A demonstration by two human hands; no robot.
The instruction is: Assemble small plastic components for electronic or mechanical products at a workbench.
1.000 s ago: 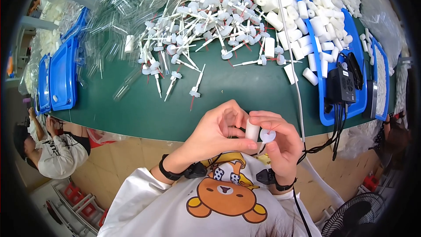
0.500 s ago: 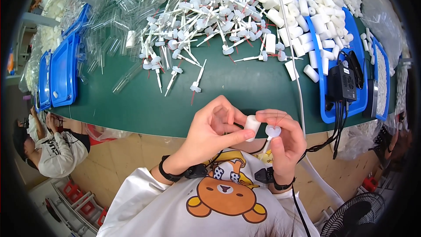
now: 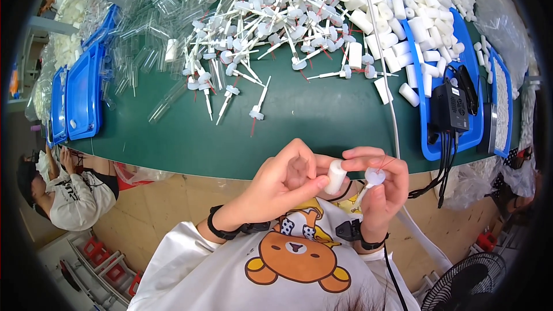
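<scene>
My left hand [image 3: 281, 179] pinches a short white cylinder [image 3: 334, 178] between thumb and fingers, just past the table's near edge. Beside it, my right hand [image 3: 387, 191] grips a white stick piece [image 3: 375, 177] with a pale round disc, a slim stem pointing down and thin red wires sticking up. The tips of my right fingers reach across to the cylinder's top; whether they press on it I cannot tell. Cylinder and disc are apart. On the table ahead lies a heap of similar stick pieces [image 3: 271, 14], several of them loose at its near side.
The green table [image 3: 322, 109] carries clear tubes [image 3: 155, 17] at the left and a pile of white cylinders [image 3: 403, 34] at the right. Blue trays [image 3: 84, 95] stand at both sides. A black box with cables [image 3: 452, 106] sits in the right tray. A white cable [image 3: 386, 75] crosses the table.
Both hands have shifted toward my body and slightly right, carrying the white cylinder and the stick piece. The things on the table have stayed in place.
</scene>
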